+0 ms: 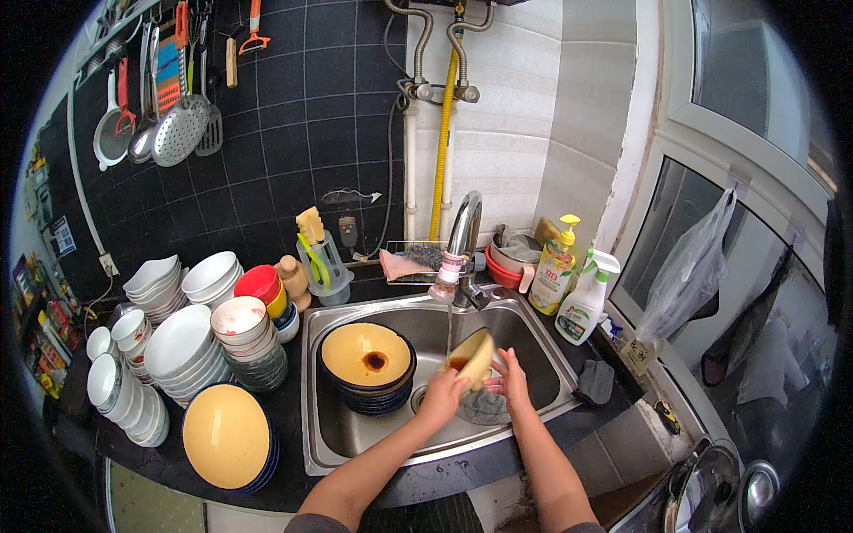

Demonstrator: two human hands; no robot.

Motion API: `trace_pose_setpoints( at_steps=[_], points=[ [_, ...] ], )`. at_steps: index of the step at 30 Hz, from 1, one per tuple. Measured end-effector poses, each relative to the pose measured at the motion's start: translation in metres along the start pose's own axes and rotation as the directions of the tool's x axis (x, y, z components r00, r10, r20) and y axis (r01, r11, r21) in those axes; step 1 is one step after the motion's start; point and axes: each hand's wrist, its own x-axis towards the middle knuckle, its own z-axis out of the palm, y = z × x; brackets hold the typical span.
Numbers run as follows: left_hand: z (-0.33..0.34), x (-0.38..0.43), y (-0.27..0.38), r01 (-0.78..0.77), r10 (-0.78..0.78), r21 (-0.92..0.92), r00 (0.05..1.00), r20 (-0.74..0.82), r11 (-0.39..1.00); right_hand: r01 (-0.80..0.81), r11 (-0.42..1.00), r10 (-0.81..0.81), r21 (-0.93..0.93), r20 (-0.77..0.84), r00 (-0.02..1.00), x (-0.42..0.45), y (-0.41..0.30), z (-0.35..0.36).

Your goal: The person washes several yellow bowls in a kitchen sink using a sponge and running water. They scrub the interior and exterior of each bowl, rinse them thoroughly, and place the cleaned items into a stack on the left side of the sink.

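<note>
My left hand grips the rim of a yellow bowl, tilted beneath the running faucet and marked inside with a dark brown stain. Close to the bowl's right side is my right hand, fingers spread; whether it touches the bowl cannot be told. A grey cloth lies below them in the steel sink. At the sink's left side stands a stack of yellow bowls with dark blue outsides, the top one holding a dark brown spot.
Another yellow bowl stack, stacked white bowls and a clear utensil holder stand left of the sink. On the right are a yellow pump bottle, a white spray bottle and a dark grey cloth. Utensils hang on the wall.
</note>
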Motion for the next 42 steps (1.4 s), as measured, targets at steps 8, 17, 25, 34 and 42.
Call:
trace_pose_setpoints(
  at_steps=[8, 17, 25, 34, 42],
  points=[
    [0.000, 0.013, -0.030, 0.445, -0.499, -0.788, 0.842, 0.206, 0.426, 0.216, 0.966, -0.218, -0.143, 0.006, 0.976, 0.001, 0.003, 0.005],
    [-0.008, 0.021, -0.040, 0.296, -0.367, -0.948, 0.900, 0.236, 0.116, 0.540, 0.571, -0.573, -0.618, 0.171, 0.802, -0.006, 0.001, 0.014],
    [-0.027, 0.029, -0.035, 0.176, -0.336, -0.983, 0.924, 0.181, -0.047, 0.454, 0.655, -0.522, -0.604, 0.073, 0.850, -0.008, 0.015, 0.017],
    [-0.031, 0.032, -0.033, 0.159, -0.314, -0.977, 0.929, 0.196, -0.141, 0.378, 0.057, 0.467, -0.924, 0.359, 0.808, 0.084, 0.068, -0.026],
    [-0.023, 0.035, -0.042, 0.154, -0.282, -0.968, 0.937, 0.208, -0.200, 0.414, -0.244, 0.610, -0.877, 0.193, 0.768, 0.111, 0.122, -0.039]
  ],
)
